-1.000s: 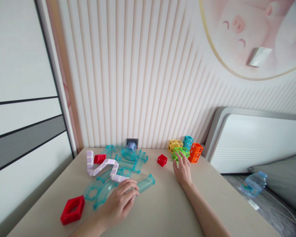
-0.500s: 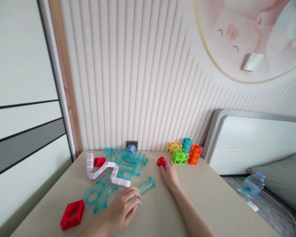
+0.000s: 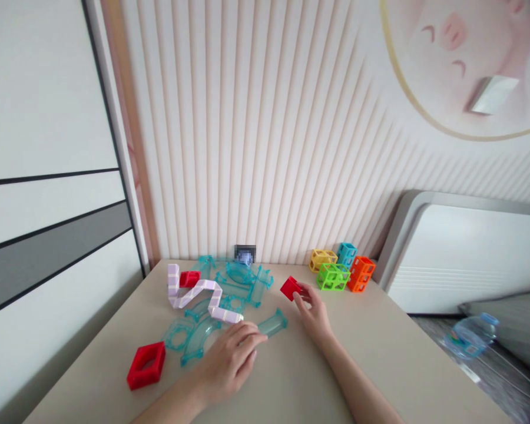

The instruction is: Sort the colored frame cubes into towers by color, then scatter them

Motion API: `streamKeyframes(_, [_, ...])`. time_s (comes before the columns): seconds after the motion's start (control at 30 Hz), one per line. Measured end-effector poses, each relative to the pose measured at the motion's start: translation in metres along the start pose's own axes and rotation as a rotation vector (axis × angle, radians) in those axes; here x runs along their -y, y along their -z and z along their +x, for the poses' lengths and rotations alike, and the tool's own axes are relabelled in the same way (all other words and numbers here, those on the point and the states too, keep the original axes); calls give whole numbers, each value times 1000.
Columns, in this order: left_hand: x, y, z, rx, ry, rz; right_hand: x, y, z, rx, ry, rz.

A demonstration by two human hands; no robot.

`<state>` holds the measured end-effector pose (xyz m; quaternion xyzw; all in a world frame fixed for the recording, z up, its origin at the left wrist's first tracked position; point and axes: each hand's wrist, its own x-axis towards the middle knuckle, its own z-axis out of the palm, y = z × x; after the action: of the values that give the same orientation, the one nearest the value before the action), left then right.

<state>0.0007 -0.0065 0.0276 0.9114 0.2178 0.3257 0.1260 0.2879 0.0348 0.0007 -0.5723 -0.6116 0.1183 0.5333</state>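
Note:
My right hand (image 3: 312, 309) pinches a small red block (image 3: 290, 288) between thumb and fingertips, with one flat face turned toward me. My left hand (image 3: 234, 356) hangs over the near part of the table with its fingers bent together. Whatever it may hold is hidden. Just beyond it lies a clear teal tube (image 3: 274, 323), partly covered by its fingers. A folded lilac segmented strip (image 3: 216, 300) ends close to the left knuckles and lies across several teal track pieces (image 3: 198, 340).
A large red square block with a round hole (image 3: 146, 381) stands at front left. A smaller red piece (image 3: 189, 278) sits behind the lilac strip. Yellow (image 3: 323, 259), green (image 3: 333, 277), blue (image 3: 347, 255) and orange (image 3: 361, 274) openwork blocks stand at back right.
My right hand has turned the red block and seems to have raised it slightly. The view has shifted, so the whole table appears moved. My left hand stays near the teal tube.

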Motion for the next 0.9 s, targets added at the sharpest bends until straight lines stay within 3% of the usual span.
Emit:
streamKeyframes(0.17, [6, -7, -5, -98, 117, 19, 40, -8, -21, 121, 155, 108])
streamKeyframes(0.3, [9, -10, -5, -211, 225, -137, 67, -14, -38, 295, 359, 140])
streamKeyframes(0.43, [13, -12, -4, -252, 262, -253, 74, -13, -44, 434, 451, 77])
streamKeyframes(0.6, [11, -9, -2, -229, 247, -189, 73, -6, -37, 500, 548, -67])
streamKeyframes(0.73, [-1, 13, 1, -180, 142, 76, 69, -7, -33, 458, 535, -38])
streamKeyframes(0.9, [-5, 74, -27, -220, 189, 377, 57, -8, -32, 327, 445, 17])
